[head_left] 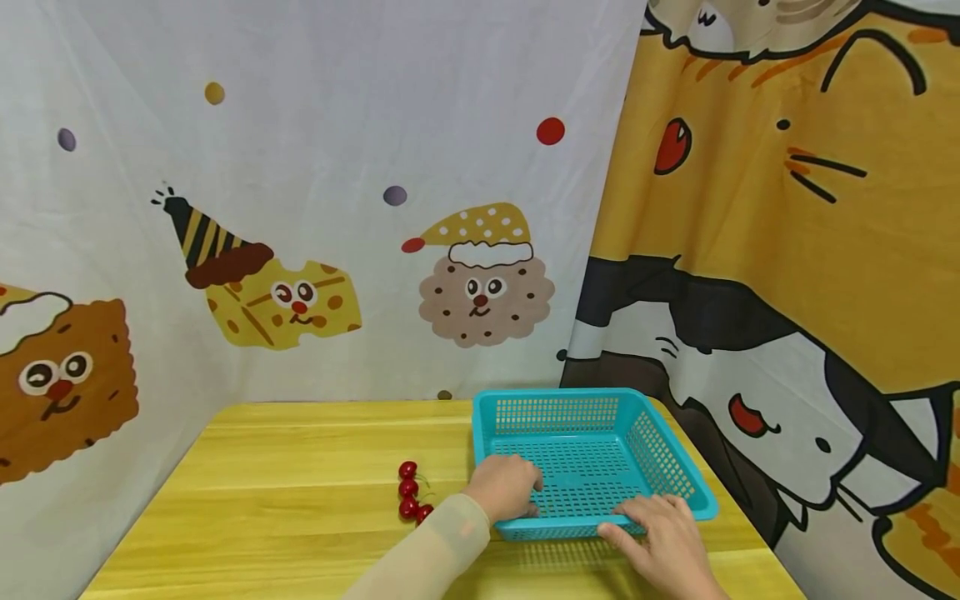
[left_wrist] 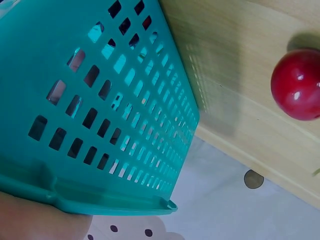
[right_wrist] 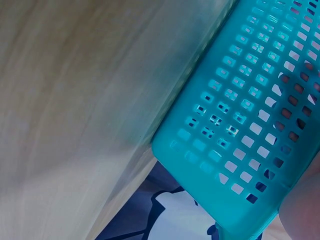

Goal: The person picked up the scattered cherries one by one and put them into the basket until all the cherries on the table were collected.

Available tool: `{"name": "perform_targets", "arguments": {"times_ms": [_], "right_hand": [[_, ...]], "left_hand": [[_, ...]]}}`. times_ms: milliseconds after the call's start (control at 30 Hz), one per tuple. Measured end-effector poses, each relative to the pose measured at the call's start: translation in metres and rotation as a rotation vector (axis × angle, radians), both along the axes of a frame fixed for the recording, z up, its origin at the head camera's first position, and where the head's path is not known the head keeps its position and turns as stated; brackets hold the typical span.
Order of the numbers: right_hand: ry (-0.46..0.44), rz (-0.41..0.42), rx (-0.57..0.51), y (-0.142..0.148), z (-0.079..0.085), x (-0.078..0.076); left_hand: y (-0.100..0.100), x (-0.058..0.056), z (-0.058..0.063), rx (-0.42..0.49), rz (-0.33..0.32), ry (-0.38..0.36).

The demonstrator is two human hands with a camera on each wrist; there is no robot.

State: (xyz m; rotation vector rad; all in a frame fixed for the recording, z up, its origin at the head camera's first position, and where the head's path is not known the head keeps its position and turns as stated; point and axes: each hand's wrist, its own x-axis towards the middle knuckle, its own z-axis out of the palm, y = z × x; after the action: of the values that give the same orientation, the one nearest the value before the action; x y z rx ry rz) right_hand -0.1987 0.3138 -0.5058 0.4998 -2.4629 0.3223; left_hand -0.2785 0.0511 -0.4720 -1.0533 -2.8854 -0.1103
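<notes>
A turquoise plastic basket [head_left: 551, 528] with slotted walls rests at the right side of the wooden table, with nothing inside it. My left hand [head_left: 501, 489] grips its front left corner, the fingers reaching over the rim into the inside. On the front rim, toward the right, my right hand [head_left: 662, 540] holds on with fingers inside and thumb outside. Several dark red cherries [head_left: 408, 507], some with stems, lie in a rough column just left of the basket. One large, glossy cherry [left_wrist: 298, 86] shows beside the basket's side wall [left_wrist: 95, 125] in the left wrist view.
The yellow wood-grain table [head_left: 262, 500] ends at a white printed cloth [head_left: 315, 100] behind it. A cat-patterned curtain [head_left: 720, 217] hangs close along the right edge, near the basket's back right corner.
</notes>
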Motion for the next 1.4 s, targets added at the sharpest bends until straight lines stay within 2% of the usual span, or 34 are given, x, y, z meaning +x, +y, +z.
{"name": "perform_targets", "arguments": {"times_ms": [267,500,600,700,767,833,967,1067,1233,1300,1400], "right_hand": [[0.000,0.003,-0.012,-0.001,0.000,0.002],[-0.002,0.000,-0.008,0.000,0.001,0.001],[0.000,-0.005,-0.001,0.001,0.001,0.001],[-0.002,-0.011,0.007,0.001,0.002,0.001],[-0.001,-0.015,0.011,0.001,0.002,0.001],[-0.004,-0.011,0.012,0.000,0.002,0.001],[-0.007,-0.004,0.004,0.000,0.003,0.001],[-0.009,-0.006,0.002,-0.001,0.003,0.002],[0.000,0.000,-0.001,-0.001,0.003,0.002],[0.005,0.006,-0.005,-0.001,0.003,0.002],[0.010,0.018,-0.010,-0.001,0.002,0.001]], "left_hand": [[0.000,0.002,0.003,0.024,0.013,-0.018],[0.000,0.000,0.000,0.106,0.002,-0.019],[-0.001,-0.002,-0.002,0.209,-0.021,0.005],[-0.006,-0.004,-0.004,0.366,-0.041,0.078],[-0.014,-0.007,-0.005,0.476,-0.027,0.132],[-0.026,-0.011,-0.005,0.559,0.028,0.165],[-0.060,-0.027,-0.007,0.667,0.173,0.148],[-0.092,-0.040,-0.009,0.671,0.259,0.104],[-0.138,-0.051,-0.020,0.574,0.360,-0.018],[-0.149,-0.052,-0.025,0.533,0.364,-0.050],[-0.158,-0.052,-0.032,0.452,0.329,-0.045]]}}
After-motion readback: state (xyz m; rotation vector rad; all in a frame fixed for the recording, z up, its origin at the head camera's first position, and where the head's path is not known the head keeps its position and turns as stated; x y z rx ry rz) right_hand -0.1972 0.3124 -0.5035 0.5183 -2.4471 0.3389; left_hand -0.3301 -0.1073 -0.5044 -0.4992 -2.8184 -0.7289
